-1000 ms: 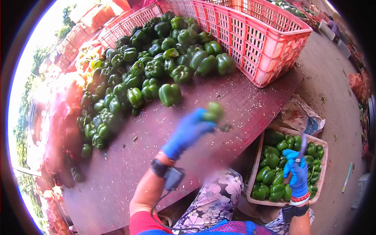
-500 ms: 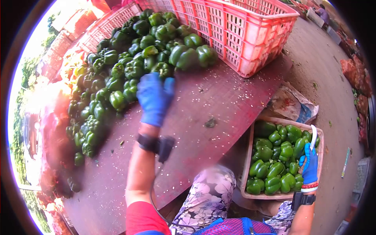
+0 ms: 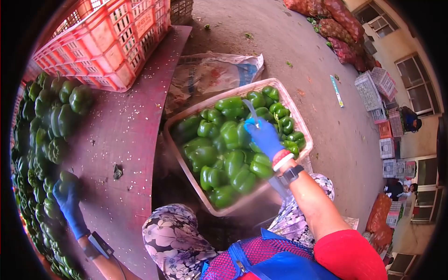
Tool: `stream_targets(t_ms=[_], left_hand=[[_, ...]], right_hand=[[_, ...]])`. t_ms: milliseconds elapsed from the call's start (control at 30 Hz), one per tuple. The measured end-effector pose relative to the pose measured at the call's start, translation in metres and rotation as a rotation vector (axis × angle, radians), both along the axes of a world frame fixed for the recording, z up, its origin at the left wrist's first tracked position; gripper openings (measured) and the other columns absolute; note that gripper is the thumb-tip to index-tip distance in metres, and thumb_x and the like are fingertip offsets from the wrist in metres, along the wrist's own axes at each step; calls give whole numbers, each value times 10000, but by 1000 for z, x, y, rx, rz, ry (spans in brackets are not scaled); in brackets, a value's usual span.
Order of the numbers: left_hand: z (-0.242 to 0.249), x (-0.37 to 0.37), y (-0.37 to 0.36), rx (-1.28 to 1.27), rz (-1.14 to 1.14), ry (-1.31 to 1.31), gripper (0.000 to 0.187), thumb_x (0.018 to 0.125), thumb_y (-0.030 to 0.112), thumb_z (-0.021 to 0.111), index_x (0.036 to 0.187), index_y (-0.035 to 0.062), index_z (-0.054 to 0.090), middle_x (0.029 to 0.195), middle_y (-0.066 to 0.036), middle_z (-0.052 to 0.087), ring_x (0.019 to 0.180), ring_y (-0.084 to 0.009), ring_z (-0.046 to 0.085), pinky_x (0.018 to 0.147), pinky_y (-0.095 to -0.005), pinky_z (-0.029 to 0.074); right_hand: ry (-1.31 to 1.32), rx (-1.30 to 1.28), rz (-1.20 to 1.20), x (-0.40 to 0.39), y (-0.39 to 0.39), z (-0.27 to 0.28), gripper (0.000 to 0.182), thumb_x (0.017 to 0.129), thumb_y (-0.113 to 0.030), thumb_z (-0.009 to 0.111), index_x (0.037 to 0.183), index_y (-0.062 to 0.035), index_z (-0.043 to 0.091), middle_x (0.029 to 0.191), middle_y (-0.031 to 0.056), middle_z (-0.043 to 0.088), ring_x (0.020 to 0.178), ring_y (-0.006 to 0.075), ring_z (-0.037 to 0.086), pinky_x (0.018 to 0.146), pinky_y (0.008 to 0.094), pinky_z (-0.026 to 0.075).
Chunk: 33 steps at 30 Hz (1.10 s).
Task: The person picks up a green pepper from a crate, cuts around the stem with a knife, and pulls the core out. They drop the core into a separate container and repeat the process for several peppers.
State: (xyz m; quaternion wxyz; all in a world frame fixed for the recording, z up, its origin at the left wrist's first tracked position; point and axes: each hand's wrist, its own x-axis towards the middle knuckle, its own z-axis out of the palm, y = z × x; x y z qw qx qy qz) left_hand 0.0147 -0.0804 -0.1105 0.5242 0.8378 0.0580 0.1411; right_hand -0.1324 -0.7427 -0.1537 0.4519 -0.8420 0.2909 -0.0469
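Observation:
My left hand, in a blue glove, is at the right edge of a heap of green bell peppers on the reddish board. Its fingers are closed around a green bell pepper, slightly blurred. My right hand, also gloved in blue, is over a shallow crate filled with green bell peppers. It grips a tool with a pale curved blade, seemingly a curved knife; the handle is hidden in the palm. The blade lies above the peppers.
A tall pink plastic crate stands on the far part of the board. Beyond the pepper crate lies a crumpled sack. Filled red sacks, stacked crates and people are at the right.
The view has turned right, bringing the pepper crate to the middle. My left hand has closed on a pepper at the heap. My right hand still holds the tool above the crate.

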Motion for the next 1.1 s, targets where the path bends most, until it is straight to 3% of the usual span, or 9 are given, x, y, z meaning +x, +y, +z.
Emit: stream_targets(t_ms=[100,167,267,367,500,633,800,867,1100], left_hand=[[-1,-20,-15,-255,-133,-1,441,942,14,666,1334,150,517,1179,-40,612,987,-162,623,811,-318,582],[17,-30,-41,-222,106,173,473,926,141,719,1339,160,490,1206,-63,601,1023,-203,631,788,-371,601],[90,-63,-132,-409,39,208,478,944,163,680,1357,110,445,1185,-110,589,982,-221,663,755,-381,617],[132,-78,-198,-480,-97,278,495,931,148,678,1361,103,435,1186,-136,593,960,-259,683,727,-405,629],[163,-93,-299,-580,-307,323,466,933,144,686,1336,128,452,1194,-111,610,1017,-267,679,749,-426,627],[169,-105,-374,-741,-508,321,466,912,144,718,1296,97,459,1181,-113,617,993,-253,690,746,-408,639],[94,-97,-397,-741,-469,420,462,887,130,745,1259,117,471,1139,-105,618,973,-256,689,688,-402,642],[90,-101,-398,-740,-403,545,463,888,137,745,1260,119,470,1135,-102,616,977,-256,686,687,-404,641],[103,-80,-402,-700,-582,514,477,873,122,760,1264,97,489,1127,-80,626,988,-199,671,748,-363,628]], right_hand=[[24,-37,54,3,0,-6,323,895,-331,724,1060,-54,696,934,209,718,854,350,696,776,443,541],[31,-104,54,5,4,4,358,896,-370,713,1069,-57,699,930,203,723,873,379,697,781,464,538],[-7,50,97,5,4,5,501,842,-429,765,1187,-81,658,974,201,717,928,378,692,814,479,534],[-50,-450,301,-5,13,5,654,786,-464,808,1292,-108,598,1021,210,699,967,382,684,853,488,531],[93,-146,233,1,15,7,655,719,-426,838,1213,-94,565,1049,243,676,997,408,670,885,489,527],[34,-48,78,2,15,16,605,705,-403,842,1134,-67,579,1044,247,673,973,399,672,853,467,534],[48,-127,46,14,-17,5,471,757,-402,836,1047,-57,698,1048,225,655,944,386,643,853,462,524],[-23,-104,4,15,-21,-34,447,754,-378,841,1030,-56,699,1048,229,642,942,384,637,856,463,522],[-107,-287,-31,25,1,-16,445,738,-325,855,1008,-22,674,909,190,661,860,376,647,813,449,525]])
